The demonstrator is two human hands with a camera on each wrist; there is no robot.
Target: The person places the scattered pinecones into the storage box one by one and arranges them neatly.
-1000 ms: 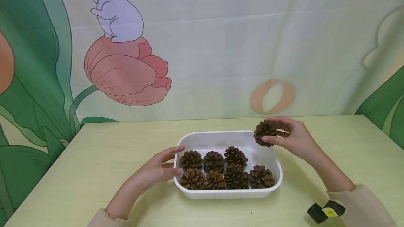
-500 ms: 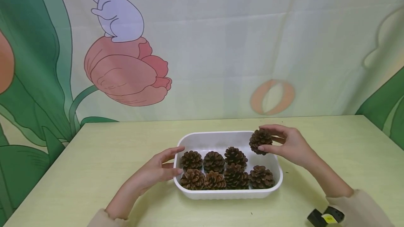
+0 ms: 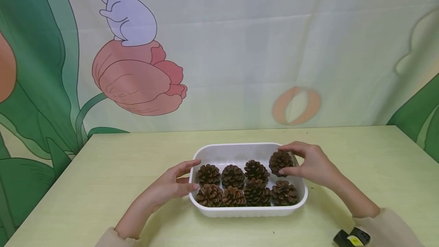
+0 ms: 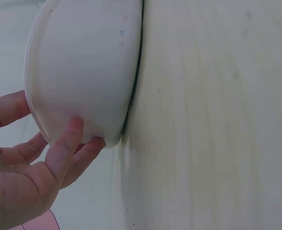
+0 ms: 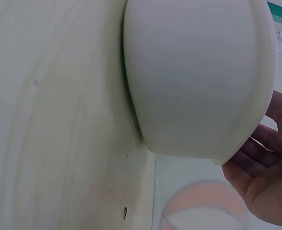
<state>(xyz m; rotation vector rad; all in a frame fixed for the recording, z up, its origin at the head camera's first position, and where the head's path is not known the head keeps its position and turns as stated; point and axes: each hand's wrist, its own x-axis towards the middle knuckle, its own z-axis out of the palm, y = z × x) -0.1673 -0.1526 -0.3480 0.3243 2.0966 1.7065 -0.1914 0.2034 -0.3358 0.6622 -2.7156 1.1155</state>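
Right hand point(image 3: 310, 165), forearm angled in from the lower right, fingers curled over a pine cone point(image 3: 280, 162); this grip pinches the cone between thumb and fingertips, low inside the back right corner of the white tray point(image 3: 240, 212). Left hand point(image 3: 171, 184), fingers nearly straight and spread, rests against the tray's left end wall, holding nothing. Seven other cones point(image 3: 233, 186) fill the tray, which stands on the pale green bench point(image 3: 103, 170).

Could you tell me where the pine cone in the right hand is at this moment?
In the head view, the pine cone sits in the right hand at the white tray's far right corner, beside the back row.
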